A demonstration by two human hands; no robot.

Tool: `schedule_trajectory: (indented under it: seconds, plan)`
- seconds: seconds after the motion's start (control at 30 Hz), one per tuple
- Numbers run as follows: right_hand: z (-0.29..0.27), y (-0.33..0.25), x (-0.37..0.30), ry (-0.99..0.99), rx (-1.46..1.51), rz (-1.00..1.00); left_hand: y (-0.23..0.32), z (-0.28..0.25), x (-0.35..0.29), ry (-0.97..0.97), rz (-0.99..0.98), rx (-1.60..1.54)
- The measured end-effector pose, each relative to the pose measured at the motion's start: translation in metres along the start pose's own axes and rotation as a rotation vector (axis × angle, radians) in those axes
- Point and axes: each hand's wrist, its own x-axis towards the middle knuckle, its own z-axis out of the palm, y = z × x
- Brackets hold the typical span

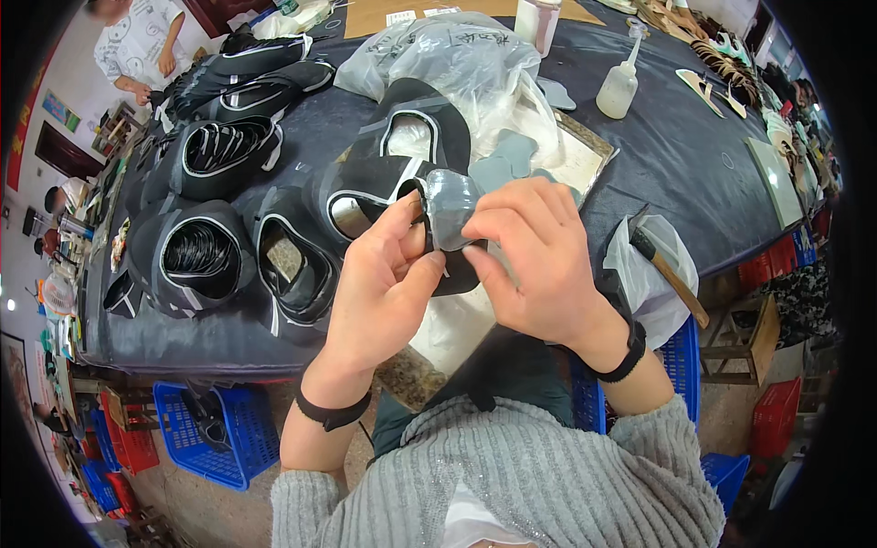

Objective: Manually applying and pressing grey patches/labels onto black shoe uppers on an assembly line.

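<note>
Between my two hands, over the near edge of the table, is a black shoe upper (452, 281) with pale edging. My left hand (384, 288) is closed around its edge, thumb toward me. A shiny, translucent grey piece (451, 205), curved like a heel stiffener, lies against the upper. My right hand (539, 260) pinches the right side of this grey piece between thumb and fingers. Beyond the right hand, more flat grey pieces (504, 157) lie on a pale slab (585, 151). My fingers partly hide where the grey piece meets the upper.
Nested black uppers (196, 260) crowd the table's left half. A plastic bag (448, 55) and a squeeze bottle (619, 89) are farther back. At right, a hammer (671, 274) lies on a white plastic bag (630, 260). Blue crates (219, 438) stand below; a person (137, 46) is far left.
</note>
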Motion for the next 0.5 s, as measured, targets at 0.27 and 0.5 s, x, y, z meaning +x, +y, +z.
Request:
schedule_trajectory:
  seconds: [0.27,0.5]
  plan:
    - [-0.002,0.005,0.000,-0.025,0.227,0.143,-0.005,-0.004,0.001,0.009,0.000,0.003]
    - [-0.002,0.004,0.003,-0.065,0.646,0.586,0.000,0.004,0.011,0.011,-0.049,-0.095]
